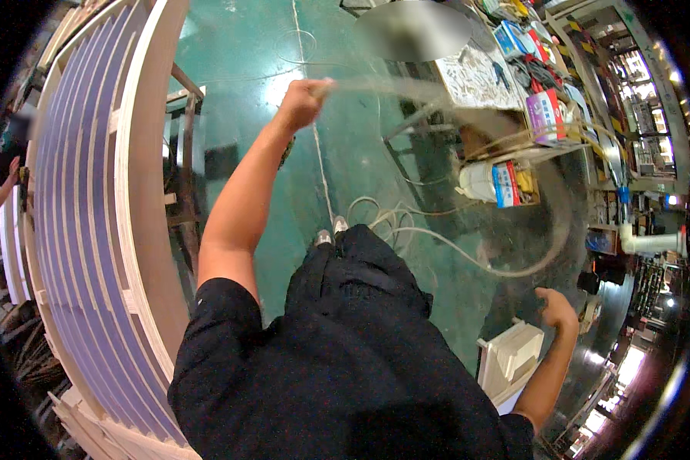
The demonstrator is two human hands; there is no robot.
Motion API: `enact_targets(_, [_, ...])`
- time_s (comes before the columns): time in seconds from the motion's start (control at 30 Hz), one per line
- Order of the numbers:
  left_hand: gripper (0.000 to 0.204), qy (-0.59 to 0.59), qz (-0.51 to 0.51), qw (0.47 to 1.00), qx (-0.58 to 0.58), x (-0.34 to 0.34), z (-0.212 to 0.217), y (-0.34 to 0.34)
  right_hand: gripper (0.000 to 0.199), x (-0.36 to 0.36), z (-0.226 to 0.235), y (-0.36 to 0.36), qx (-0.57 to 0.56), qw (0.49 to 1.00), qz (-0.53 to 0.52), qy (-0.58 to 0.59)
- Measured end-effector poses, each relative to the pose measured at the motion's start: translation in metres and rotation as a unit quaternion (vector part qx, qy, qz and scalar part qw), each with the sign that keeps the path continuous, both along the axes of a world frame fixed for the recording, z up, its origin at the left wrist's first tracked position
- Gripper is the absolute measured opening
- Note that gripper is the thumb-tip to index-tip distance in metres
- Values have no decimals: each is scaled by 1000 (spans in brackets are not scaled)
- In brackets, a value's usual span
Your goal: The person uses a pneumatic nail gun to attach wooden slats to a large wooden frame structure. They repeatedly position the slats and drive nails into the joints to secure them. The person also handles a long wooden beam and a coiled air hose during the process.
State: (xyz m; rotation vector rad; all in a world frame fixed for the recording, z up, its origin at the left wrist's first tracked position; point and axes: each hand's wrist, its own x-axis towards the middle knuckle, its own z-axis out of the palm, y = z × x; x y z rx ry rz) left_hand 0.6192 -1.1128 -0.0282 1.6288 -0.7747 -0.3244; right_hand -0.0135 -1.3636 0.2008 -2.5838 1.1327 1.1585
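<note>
My left hand (305,104) is stretched forward and closed around the end of a pale hose (487,267). Blurred by motion, the hose streaks right from that fist, then seems to swing round in a wide loop and return to loose coils on the floor by my feet. My right hand (560,310) is out to the right with the arm bent. Its fingers are partly curled with one or two extended, and nothing shows in them. Below it lies a stack of pale boards or blocks (511,354).
On my left stands a long wooden frame (142,153) with bluish-purple panels between slats. A cluttered bench (479,77) at the far right holds boxes and tools. A white bucket (477,181) sits beneath it. A pale pipe (652,244) juts in at right. At far left another person's hand (11,172) shows.
</note>
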Motion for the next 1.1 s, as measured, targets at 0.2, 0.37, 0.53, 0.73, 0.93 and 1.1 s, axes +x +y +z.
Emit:
enact_targets(0.2, [37,-387,-350,811,265,-3,75,-38,36,182,-117,-58,229,852,-211,-422])
enact_targets(0.37, [15,-395,-439,737,328,54,66,-102,75,436,-310,-30,590,667,-398,-221])
enact_targets(0.53, [15,-364,-516,661,406,64,80,-150,107,585,-467,2,728,392,-548,-127])
enact_targets(0.73, [21,-348,-590,645,338,66,64,-223,73,682,-416,-46,645,262,-696,-179])
enact_targets(0.93, [20,-366,-626,640,254,99,84,-304,27,722,-423,-187,590,273,-731,-207])
enact_targets(1.1, [21,-380,-630,675,51,118,126,-363,27,752,-274,-280,653,292,-617,-327])
